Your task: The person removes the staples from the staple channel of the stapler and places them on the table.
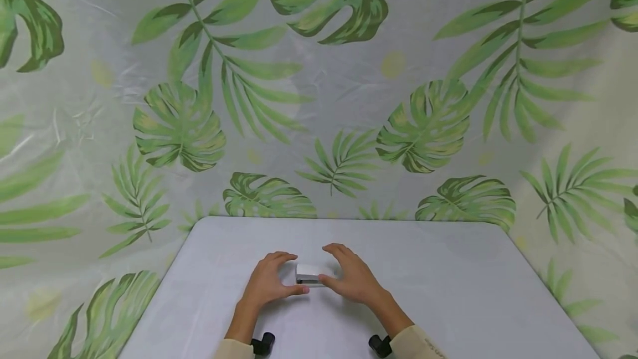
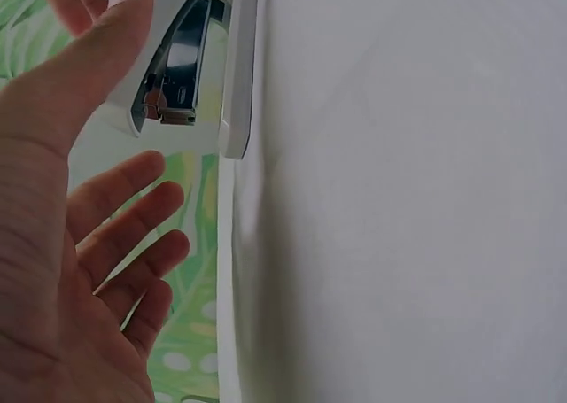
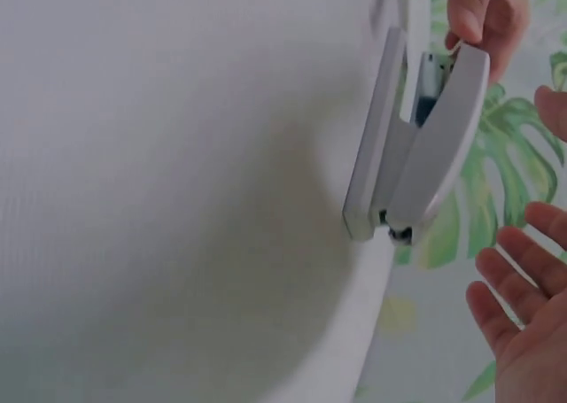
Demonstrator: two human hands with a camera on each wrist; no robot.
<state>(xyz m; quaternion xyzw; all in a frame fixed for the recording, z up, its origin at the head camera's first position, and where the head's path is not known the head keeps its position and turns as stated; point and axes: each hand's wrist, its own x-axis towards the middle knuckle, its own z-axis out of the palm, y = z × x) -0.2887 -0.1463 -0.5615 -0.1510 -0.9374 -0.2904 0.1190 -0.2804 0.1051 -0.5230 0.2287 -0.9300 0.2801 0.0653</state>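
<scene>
A white stapler [image 1: 308, 271] lies on the white table between the two hands, its front end toward the left. The left hand [image 1: 268, 281] curves loosely around that end, fingers apart and thumb low. In the left wrist view, the stapler [image 2: 239, 84] shows its dark metal magazine beneath a raised top arm. The right hand [image 1: 356, 277] is spread at the rear end, its thumb overlapping the stapler in the head view. In the right wrist view, a gap separates the stapler [image 3: 438, 146] from the right fingers. Whether the left thumb touches it I cannot tell.
The white table [image 1: 448, 281] stands against a leaf-patterned curtain [image 1: 349, 93]. A black camera mount [image 1: 267, 342] sits at the left wrist, and another black mount [image 1: 380, 345] at the right. Light beige sleeves [image 1: 416, 342] cover the forearms.
</scene>
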